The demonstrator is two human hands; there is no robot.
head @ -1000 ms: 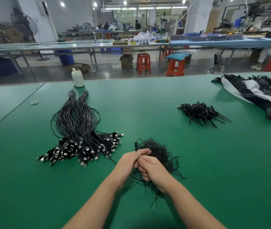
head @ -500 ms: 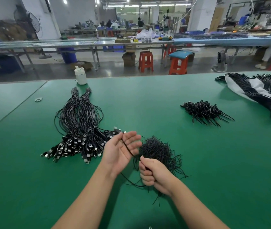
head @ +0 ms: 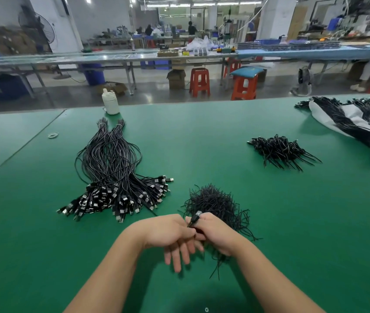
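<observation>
Black and thin, the USB cable, silver plug upward, sits clamped in the curled right hand. The left hand rests against it, fingers loose and straight. Bundling, I judge: next needs one tie teased from the fuzzy black twist-tie heap just behind.

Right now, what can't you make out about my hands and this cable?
Head view only.
- Cable: just the plug end shows; the right hand gripping it hides the rest.
- Left hand: whether its thumb pinches the cable is hidden by its own back.
- Heap of ties: near edge hidden behind both hands.
- Far-right cable bundles: cut off by the right edge.
</observation>
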